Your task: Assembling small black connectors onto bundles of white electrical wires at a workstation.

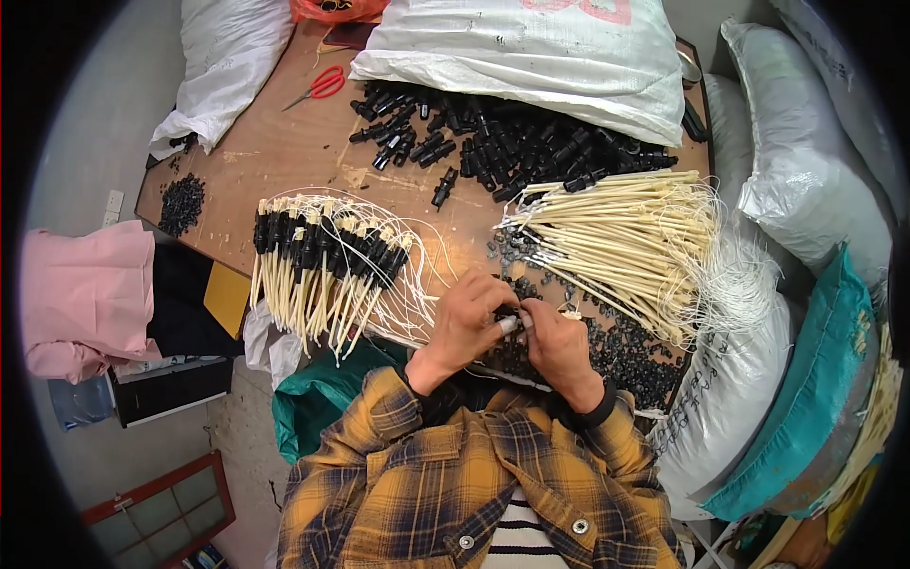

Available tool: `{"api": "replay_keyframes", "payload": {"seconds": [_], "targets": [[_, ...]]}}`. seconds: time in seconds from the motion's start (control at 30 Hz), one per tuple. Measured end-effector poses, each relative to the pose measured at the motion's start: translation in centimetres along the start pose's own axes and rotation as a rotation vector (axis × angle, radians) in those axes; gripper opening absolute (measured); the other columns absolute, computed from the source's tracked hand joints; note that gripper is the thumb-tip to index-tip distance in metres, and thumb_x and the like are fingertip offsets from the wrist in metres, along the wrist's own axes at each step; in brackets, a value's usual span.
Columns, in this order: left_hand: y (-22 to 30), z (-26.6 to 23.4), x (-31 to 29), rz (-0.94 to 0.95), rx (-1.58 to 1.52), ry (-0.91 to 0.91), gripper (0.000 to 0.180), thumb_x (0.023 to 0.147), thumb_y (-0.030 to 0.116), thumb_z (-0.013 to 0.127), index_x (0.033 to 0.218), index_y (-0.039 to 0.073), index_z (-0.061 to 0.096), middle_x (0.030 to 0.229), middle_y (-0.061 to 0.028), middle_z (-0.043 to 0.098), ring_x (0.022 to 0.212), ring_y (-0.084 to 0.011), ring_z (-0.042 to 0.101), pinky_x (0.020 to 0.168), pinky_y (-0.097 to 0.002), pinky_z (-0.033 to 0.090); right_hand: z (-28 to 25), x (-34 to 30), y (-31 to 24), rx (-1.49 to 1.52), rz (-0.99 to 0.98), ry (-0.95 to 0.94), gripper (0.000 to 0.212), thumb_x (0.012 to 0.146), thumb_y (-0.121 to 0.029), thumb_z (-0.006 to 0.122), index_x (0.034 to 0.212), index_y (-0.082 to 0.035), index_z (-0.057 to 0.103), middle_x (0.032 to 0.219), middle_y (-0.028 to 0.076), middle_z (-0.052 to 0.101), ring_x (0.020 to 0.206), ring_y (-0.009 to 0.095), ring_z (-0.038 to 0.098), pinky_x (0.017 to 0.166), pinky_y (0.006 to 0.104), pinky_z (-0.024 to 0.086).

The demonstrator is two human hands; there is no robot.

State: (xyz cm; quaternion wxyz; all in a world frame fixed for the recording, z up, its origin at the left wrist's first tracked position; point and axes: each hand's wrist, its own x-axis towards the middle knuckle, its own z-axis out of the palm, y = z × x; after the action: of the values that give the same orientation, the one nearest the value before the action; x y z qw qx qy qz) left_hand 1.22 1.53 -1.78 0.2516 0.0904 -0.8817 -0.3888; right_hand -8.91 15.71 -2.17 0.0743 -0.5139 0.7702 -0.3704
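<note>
My left hand and my right hand meet at the table's near edge, fingertips pinched together. Something small and dark is between them, mostly hidden by the fingers. Loose small black pieces lie under and to the right of my hands. To the left, a bundle of cream rods with black plastic fittings and thin white cords hangs partly over the edge. Right of my hands is a fan of cream rods, their white cords trailing over the right side.
A heap of black fittings spills from beneath a white sack. Red-handled scissors lie at the back left. Another small black pile sits near the left edge. Full sacks crowd the right side, one teal.
</note>
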Motion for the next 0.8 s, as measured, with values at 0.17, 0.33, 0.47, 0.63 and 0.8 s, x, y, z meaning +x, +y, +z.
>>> {"api": "replay_keyframes", "payload": {"seconds": [0.17,0.33,0.47,0.63,0.8], "targets": [[-2.3,0.2,-1.4,-0.115,-0.145,-0.028,0.028,0.067,0.002,0.072,0.093,0.008,0.062,0.093,-0.0067,0.063,0.091,-0.0254,0.059,0.080,-0.0344,0.047,-0.3,0.0,-0.2,0.049,-0.045,0.064,0.012,0.088,-0.007,0.063,0.099,-0.003,0.062,0.076,0.014,0.064,0.061,0.031,0.064,0.052,0.0365,0.049],[-0.4,-0.9,-0.3,-0.206,-0.204,-0.117,0.040,0.072,0.003,0.071,0.110,0.006,0.059,0.103,-0.0106,0.062,0.092,-0.0200,0.061,0.081,-0.0328,0.050,-0.4,0.1,0.0,0.004,-0.011,0.072,0.011,0.088,-0.010,0.064,0.097,-0.004,0.062,0.073,0.012,0.064,0.059,0.032,0.063,0.049,0.0377,0.048],[-1.2,-0.2,-1.5,-0.207,-0.117,-0.169,0.043,0.070,-0.001,0.072,0.110,0.005,0.061,0.099,-0.0110,0.064,0.085,-0.0247,0.064,0.070,-0.0318,0.053,-0.5,-0.1,-0.2,0.047,0.018,0.053,0.011,0.089,-0.008,0.061,0.099,-0.004,0.061,0.073,0.013,0.064,0.059,0.033,0.063,0.049,0.0389,0.048],[-1.0,-0.9,-0.9,-0.064,-0.045,-0.174,0.041,0.067,-0.002,0.073,0.106,0.004,0.062,0.096,-0.0100,0.064,0.086,-0.0269,0.064,0.068,-0.0323,0.052,-1.0,0.1,-0.5,0.108,-0.095,-0.035,0.017,0.087,-0.004,0.058,0.103,-0.003,0.059,0.079,0.014,0.064,0.062,0.034,0.063,0.051,0.0396,0.048],[-0.7,-1.0,-0.1,0.015,-0.064,-0.015,0.031,0.066,-0.003,0.072,0.095,0.006,0.065,0.088,-0.0067,0.064,0.084,-0.0261,0.063,0.065,-0.0329,0.050,-0.3,-0.4,0.0,0.024,-0.033,-0.038,0.020,0.085,-0.006,0.061,0.105,-0.003,0.059,0.082,0.015,0.064,0.061,0.033,0.063,0.050,0.0391,0.048]]}}
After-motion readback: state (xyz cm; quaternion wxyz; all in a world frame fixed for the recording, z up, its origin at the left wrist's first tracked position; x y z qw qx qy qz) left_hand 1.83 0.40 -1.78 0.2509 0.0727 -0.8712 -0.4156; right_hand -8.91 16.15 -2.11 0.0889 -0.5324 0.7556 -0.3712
